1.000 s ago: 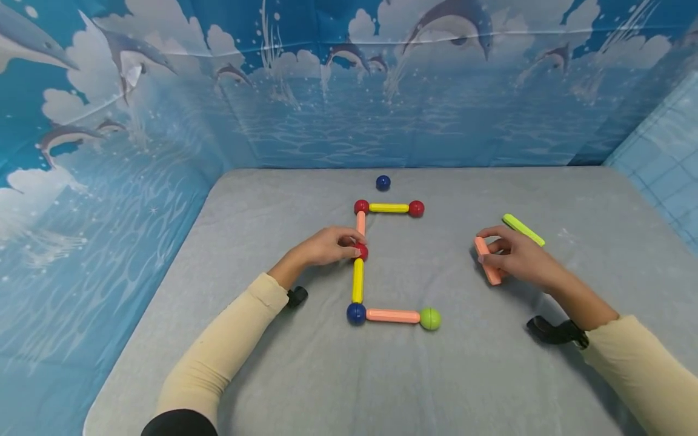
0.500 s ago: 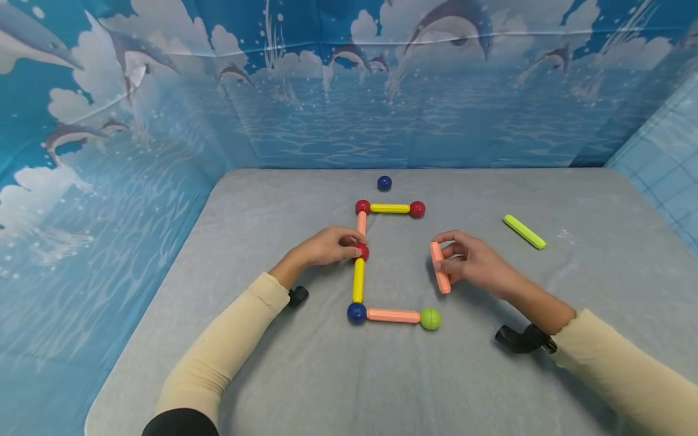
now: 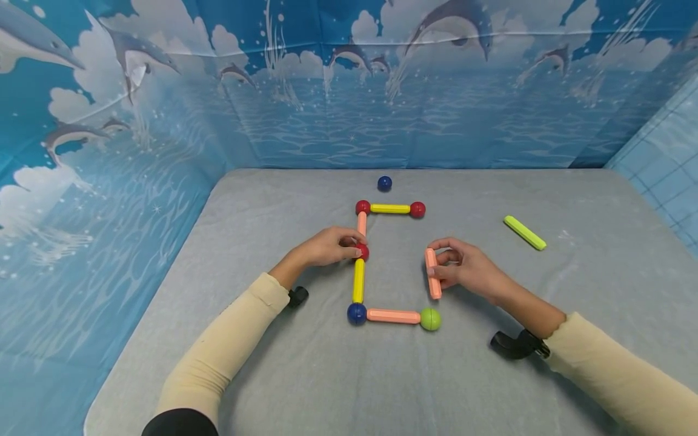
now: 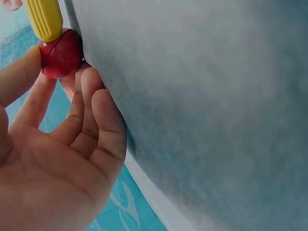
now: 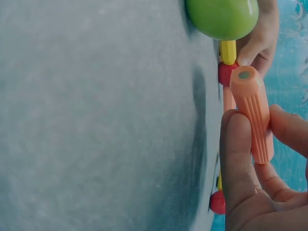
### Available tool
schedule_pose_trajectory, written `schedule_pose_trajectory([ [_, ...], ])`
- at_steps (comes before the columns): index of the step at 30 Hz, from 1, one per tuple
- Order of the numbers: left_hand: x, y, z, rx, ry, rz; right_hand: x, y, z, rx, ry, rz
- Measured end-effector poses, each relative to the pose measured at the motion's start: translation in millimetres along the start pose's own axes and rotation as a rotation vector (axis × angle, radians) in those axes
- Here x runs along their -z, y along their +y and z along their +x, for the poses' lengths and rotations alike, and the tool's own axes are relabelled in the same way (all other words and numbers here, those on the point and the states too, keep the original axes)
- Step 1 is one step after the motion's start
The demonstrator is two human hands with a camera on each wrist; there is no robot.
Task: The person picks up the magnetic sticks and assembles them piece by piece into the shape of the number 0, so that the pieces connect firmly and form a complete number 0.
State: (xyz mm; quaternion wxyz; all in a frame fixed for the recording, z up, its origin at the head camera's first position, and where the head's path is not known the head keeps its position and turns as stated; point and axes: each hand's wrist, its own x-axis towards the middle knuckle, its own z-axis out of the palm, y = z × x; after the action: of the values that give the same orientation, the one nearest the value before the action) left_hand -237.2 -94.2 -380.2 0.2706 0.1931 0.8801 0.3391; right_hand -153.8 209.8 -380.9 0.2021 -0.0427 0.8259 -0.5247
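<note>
My left hand (image 3: 329, 245) pinches the middle red ball (image 4: 61, 54) between thumb and fingers. That ball joins an orange magnetic rod (image 3: 362, 223) above it and a yellow rod (image 3: 358, 281) below. A loose orange magnetic rod (image 5: 254, 115) is pinched in my right hand (image 3: 463, 266), standing lengthwise just above the green ball (image 3: 431, 319). In the right wrist view its end shows a small metal disc. The green ball ends a lower orange rod (image 3: 394, 316) that runs from a blue ball (image 3: 357, 313). At the top, a yellow rod (image 3: 389, 209) links two red balls (image 3: 417, 209).
A lime rod (image 3: 525, 232) lies alone to the right of my right hand. Behind the joined pieces sits a loose blue ball (image 3: 384, 183). Grey cloth (image 3: 262, 212) covers the table, and a dolphin-print curtain (image 3: 349, 121) stands along the back and left.
My right hand has carried the orange rod leftward, away from the lime rod, then slightly down toward the green ball. The left hand keeps its place on the red ball.
</note>
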Motion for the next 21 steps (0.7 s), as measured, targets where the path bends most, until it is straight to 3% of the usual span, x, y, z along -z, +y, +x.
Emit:
schedule_pose_trajectory([
  [21,0.5,-0.5,-1.4,0.0,-0.001,-0.009,-10.0,1.4,1.5,-0.015,-0.029,-0.005],
])
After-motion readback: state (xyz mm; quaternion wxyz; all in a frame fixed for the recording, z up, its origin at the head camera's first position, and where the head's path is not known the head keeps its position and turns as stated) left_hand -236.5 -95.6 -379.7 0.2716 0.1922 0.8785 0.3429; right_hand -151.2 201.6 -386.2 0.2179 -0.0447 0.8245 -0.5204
